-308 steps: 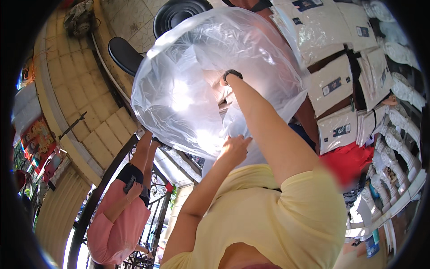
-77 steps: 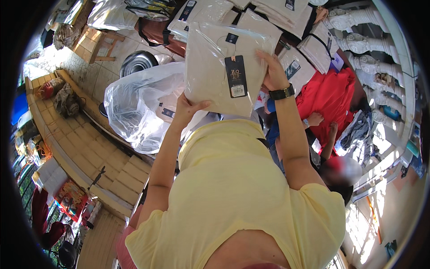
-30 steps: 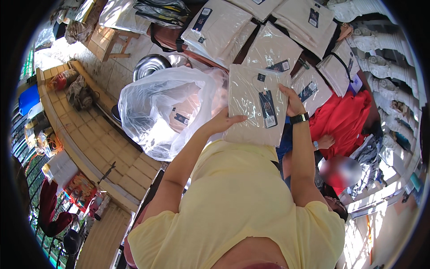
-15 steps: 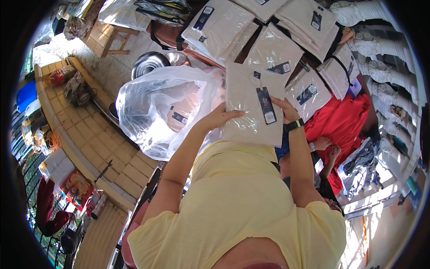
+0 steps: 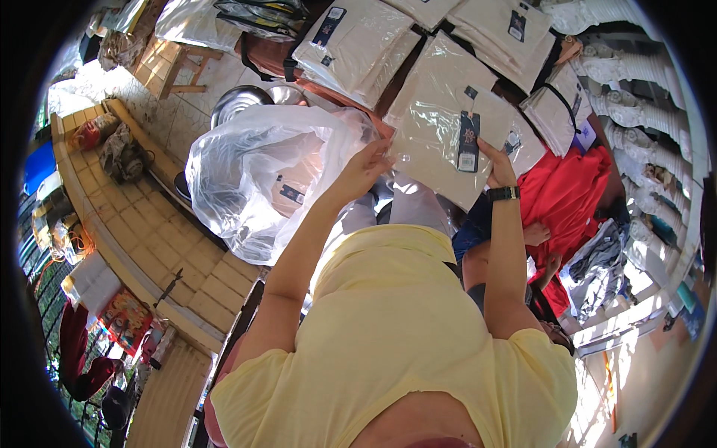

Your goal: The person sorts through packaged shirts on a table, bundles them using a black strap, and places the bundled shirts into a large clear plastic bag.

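Note:
A flat beige folded garment in a clear plastic bag, with a dark hang tag, lies tilted in front of me. My right hand grips its right edge, thumb on top beside the tag. At its left corner is my left hand, fingers loosely bent and apart; whether a fingertip touches the plastic is hard to make out. Left of that hand stands a large, gaping clear plastic sack with a tagged, pale bagged garment inside.
More bagged garments cover the brown surface beyond. Another person's hand rests by red cloth at right. White balusters line the right side. A tiled ledge runs along the left, near metal bowls.
The bagged garment has shifted right and away from me and turned at a slant. My left hand has come off its face to the left corner; my right hand still holds it.

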Action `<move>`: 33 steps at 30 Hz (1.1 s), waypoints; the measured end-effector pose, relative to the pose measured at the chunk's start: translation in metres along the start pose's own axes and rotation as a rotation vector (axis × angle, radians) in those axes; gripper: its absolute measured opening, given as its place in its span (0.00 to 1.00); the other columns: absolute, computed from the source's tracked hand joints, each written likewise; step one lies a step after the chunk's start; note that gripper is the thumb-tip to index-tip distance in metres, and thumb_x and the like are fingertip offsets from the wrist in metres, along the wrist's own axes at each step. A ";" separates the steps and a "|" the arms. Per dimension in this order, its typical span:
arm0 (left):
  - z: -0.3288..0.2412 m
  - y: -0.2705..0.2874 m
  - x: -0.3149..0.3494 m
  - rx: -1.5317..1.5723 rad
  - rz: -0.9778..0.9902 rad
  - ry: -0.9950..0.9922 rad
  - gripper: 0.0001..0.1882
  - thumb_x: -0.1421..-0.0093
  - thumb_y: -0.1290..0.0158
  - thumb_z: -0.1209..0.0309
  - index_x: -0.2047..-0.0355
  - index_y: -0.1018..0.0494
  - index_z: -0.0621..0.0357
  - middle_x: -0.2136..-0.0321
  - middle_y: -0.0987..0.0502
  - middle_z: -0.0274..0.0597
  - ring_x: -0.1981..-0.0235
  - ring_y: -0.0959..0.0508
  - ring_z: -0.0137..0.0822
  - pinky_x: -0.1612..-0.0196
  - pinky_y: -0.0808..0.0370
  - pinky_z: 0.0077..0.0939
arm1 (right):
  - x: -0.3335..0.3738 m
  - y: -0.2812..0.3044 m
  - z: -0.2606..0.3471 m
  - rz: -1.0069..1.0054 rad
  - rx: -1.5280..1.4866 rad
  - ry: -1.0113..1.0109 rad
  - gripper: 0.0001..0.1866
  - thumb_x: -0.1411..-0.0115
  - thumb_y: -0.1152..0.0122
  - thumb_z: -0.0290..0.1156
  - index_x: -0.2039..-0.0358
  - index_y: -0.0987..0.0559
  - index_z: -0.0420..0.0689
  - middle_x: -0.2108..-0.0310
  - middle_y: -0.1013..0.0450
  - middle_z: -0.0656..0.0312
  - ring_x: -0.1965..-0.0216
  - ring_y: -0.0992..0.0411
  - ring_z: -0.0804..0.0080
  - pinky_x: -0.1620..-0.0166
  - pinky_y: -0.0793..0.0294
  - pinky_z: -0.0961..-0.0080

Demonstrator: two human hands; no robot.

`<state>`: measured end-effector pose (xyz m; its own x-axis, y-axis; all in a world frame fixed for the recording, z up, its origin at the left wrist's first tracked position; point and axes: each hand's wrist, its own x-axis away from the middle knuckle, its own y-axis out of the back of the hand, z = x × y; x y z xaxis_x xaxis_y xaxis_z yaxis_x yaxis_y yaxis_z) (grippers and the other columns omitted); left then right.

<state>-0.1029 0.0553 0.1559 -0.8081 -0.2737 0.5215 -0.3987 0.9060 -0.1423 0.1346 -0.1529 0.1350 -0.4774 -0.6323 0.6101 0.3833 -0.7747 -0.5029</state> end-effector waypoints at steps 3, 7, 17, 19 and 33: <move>-0.019 0.002 0.029 -0.141 -0.224 -0.120 0.24 0.37 0.50 0.66 0.43 0.39 0.59 0.45 0.34 0.42 0.49 0.30 0.33 0.48 0.31 0.30 | -0.058 -0.030 0.011 0.093 0.049 0.067 0.22 0.44 0.42 0.20 0.48 0.32 0.37 0.53 0.28 0.57 0.55 0.28 0.69 0.52 0.26 0.72; -0.016 0.023 0.069 -0.119 -0.415 -0.152 0.19 0.39 0.49 0.70 0.48 0.34 0.58 0.48 0.32 0.43 0.56 0.26 0.32 0.54 0.29 0.26 | -0.181 -0.110 0.020 0.168 0.040 0.254 0.21 0.49 0.38 0.20 0.53 0.29 0.36 0.56 0.28 0.57 0.55 0.29 0.66 0.51 0.28 0.68; 0.045 0.052 0.145 -0.333 -0.803 -0.057 0.17 0.42 0.46 0.73 0.52 0.32 0.57 0.55 0.31 0.44 0.55 0.29 0.41 0.52 0.33 0.34 | -0.341 -0.197 -0.046 -0.397 0.910 0.514 0.28 0.51 0.38 0.22 0.49 0.35 0.35 0.53 0.30 0.50 0.54 0.29 0.58 0.56 0.27 0.65; 0.054 0.051 0.154 -0.338 -0.786 -0.041 0.18 0.42 0.46 0.73 0.51 0.32 0.56 0.55 0.31 0.44 0.54 0.29 0.43 0.51 0.33 0.34 | -0.341 -0.193 -0.044 -0.386 0.947 0.509 0.28 0.51 0.37 0.23 0.49 0.34 0.35 0.54 0.30 0.51 0.56 0.28 0.58 0.60 0.25 0.66; -0.038 0.086 0.025 -0.679 -0.952 -0.771 0.18 0.45 0.46 0.76 0.53 0.32 0.60 0.51 0.33 0.49 0.52 0.31 0.47 0.52 0.31 0.35 | -0.284 -0.172 -0.052 -0.690 1.095 0.423 0.28 0.51 0.40 0.33 0.55 0.32 0.25 0.56 0.28 0.41 0.61 0.26 0.44 0.50 0.29 0.64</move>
<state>-0.1412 0.1390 0.1886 -0.4698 -0.7694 -0.4328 -0.8160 0.1914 0.5454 0.1638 0.1601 0.0162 -0.9535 -0.2204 0.2054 0.3009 -0.6631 0.6854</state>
